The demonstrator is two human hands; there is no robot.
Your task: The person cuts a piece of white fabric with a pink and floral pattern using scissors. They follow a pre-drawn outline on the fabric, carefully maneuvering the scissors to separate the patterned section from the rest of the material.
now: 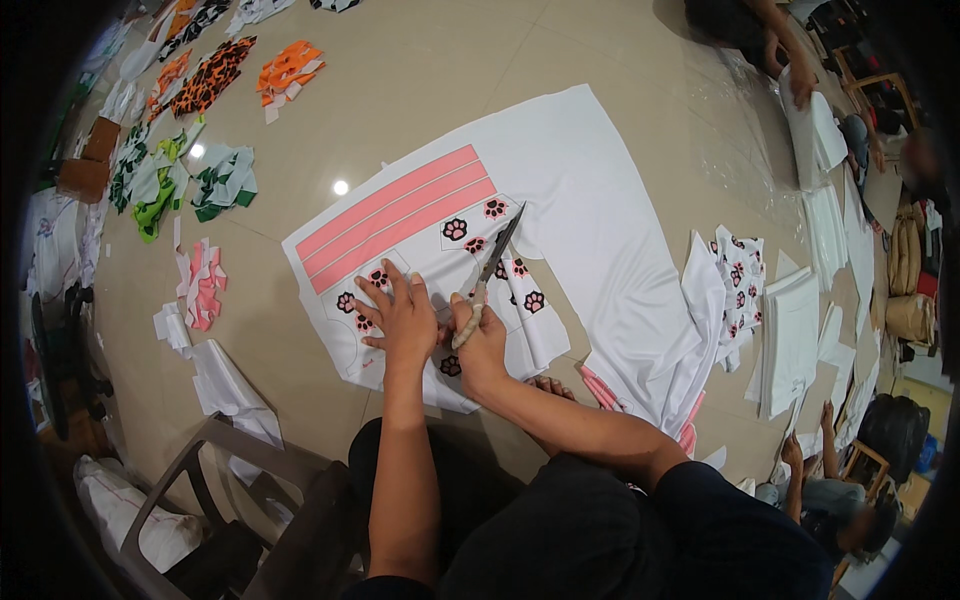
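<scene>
A white fabric sheet printed with pink stripes and black-and-pink paw prints lies spread on the floor before me. My left hand rests flat on its paw-print part with the fingers spread, holding nothing. Just beside it, my right hand grips the handles of a pair of scissors. The long blades point away from me and slightly right, across the paw prints beside a cut edge. Whether the blades are fully closed is hard to make out. The sheet's far right part trails in folds toward my right knee.
Colourful scrap piles lie at left, including orange pieces, green pieces and pink pieces. Cut paw-print fabric and a folded white stack lie right. A chair stands at lower left. Other people work along the right.
</scene>
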